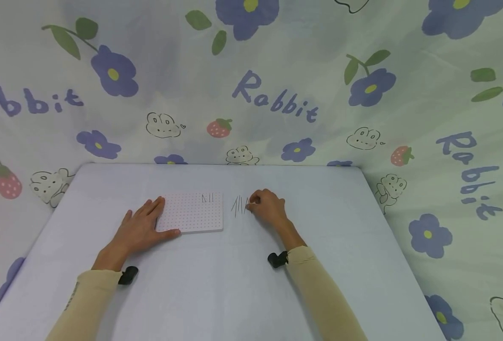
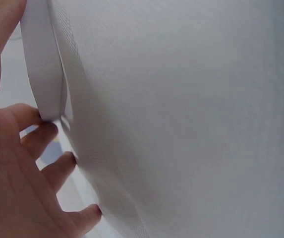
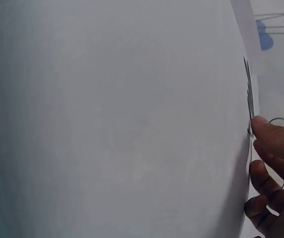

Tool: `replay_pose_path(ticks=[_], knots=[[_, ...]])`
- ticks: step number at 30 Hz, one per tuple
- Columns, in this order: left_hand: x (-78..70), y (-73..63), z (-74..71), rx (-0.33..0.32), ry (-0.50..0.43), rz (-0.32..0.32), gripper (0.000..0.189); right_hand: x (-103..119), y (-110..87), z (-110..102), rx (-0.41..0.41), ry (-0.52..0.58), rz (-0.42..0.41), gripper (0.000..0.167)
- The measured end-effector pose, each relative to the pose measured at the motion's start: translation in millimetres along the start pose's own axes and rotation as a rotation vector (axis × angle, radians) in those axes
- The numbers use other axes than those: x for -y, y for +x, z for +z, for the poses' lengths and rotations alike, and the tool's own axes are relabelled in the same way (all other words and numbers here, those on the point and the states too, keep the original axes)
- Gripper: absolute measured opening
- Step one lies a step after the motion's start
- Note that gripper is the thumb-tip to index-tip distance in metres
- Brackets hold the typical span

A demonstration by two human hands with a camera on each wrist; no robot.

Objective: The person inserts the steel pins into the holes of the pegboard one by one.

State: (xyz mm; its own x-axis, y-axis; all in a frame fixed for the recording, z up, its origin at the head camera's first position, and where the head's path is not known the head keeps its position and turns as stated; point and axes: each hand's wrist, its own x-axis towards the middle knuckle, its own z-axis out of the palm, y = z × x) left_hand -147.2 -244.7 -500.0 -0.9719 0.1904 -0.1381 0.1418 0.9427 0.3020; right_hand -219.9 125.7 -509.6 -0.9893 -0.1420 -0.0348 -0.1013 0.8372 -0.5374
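A white board (image 1: 187, 215) with a grid of small dots or holes lies on the table. Several thin dark sticks (image 1: 207, 198) stand upright from its far right part; in the right wrist view these sticks (image 3: 275, 29) jut out from the board. My left hand (image 1: 138, 232) spans the board's near left corner, fingers stretched along the left edge and thumb on the front edge. More thin dark sticks (image 1: 239, 204) lie on the table right of the board. My right hand (image 1: 270, 208) is at their right end, thumb tip touching stick ends, with a gap between thumb and index finger.
The white-covered table (image 1: 208, 289) meets a patterned cloth (image 1: 272, 132) with flowers and rabbits at its far edge and sides. A black wrist camera (image 1: 128, 275) sits at the left wrist, another black camera (image 1: 277, 259) at the right.
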Motion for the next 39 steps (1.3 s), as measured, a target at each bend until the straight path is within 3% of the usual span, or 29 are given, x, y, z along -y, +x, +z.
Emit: replay_pose_path(ticks=[18,29,39], knots=[[3.0,-0.3,0.9,-0.010,0.007,0.007,0.126,2.5,4.8,-3.0,0.048,-0.028,0.034,0.012],[3.3,-1.0,1.6,-0.011,-0.005,0.006,0.126,6.7,7.0,2.1,0.036,-0.132,0.032,0.012],[1.7,-2.9,0.5,-0.020,-0.003,0.007,0.125,7.0,3.6,-0.3,0.067,-0.097,0.042,0.014]])
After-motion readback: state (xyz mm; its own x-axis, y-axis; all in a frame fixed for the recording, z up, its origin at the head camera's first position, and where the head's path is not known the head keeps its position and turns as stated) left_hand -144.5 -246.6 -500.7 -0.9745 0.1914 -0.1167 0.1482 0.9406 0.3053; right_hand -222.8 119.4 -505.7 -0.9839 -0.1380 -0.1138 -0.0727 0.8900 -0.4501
